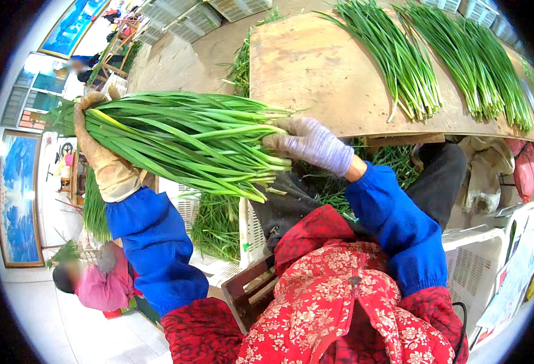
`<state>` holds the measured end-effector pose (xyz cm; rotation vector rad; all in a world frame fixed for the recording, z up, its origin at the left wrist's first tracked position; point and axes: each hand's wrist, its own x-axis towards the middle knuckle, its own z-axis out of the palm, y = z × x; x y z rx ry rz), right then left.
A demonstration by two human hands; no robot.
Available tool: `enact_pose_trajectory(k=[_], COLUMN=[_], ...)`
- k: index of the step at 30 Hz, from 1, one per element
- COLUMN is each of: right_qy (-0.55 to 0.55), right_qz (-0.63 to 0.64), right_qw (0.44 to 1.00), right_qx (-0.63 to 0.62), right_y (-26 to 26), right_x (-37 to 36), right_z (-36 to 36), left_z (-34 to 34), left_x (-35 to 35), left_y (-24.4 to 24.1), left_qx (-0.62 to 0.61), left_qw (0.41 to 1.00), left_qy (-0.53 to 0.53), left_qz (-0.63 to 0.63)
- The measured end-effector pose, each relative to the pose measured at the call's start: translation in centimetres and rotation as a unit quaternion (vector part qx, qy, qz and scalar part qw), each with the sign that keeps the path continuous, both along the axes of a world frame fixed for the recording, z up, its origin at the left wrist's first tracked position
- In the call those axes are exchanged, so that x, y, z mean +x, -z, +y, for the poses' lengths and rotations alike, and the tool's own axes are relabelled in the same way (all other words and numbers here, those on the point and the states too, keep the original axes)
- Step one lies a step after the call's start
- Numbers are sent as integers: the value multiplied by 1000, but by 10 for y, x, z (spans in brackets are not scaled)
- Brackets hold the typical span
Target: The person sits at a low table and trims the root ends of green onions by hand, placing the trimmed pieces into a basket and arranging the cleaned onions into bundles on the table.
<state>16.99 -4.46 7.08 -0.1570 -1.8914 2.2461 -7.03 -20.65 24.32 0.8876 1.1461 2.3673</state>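
My left hand point(95, 136), in a soiled beige glove, grips a large bundle of long green garlic chives point(180, 141) around its leafy part. The bundle lies sideways in the air, its pale cut ends towards the right. At those ends is my right hand point(310, 143), in a pale purple knitted glove, with its fingers and thumb against several stems. Right of it stands a wooden board table point(312, 82), on which more chive bundles point(399, 63) lie with their pale ends towards me.
A white plastic crate point(251, 232) holding loose greens point(217, 223) is below the bundle. Cut greens lie under the table's edge. More crates point(194, 22) stand beyond. A co-worker in pink point(105, 282) is at the lower left; another person point(87, 68) is at the upper left.
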Motion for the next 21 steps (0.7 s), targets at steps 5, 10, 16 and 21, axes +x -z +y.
enact_pose_trajectory(k=[5,10,16,21], right_qy=[-28,-28,124,82], right_qz=[-38,-58,-146,-71], right_qw=[999,997,960,988], right_qx=[-26,-42,205,110], right_y=[-2,7,103,38], right_x=[-3,4,60,61], right_z=[9,17,49,-16], left_z=[-10,-14,-22,-33], left_x=[-21,-45,-63,-52], left_y=[-1,10,12,14], left_qx=[-125,-94,-55,-95], left_qw=[989,994,998,977], left_qy=[-64,-63,-29,-189], left_qz=[51,5,-21,-32])
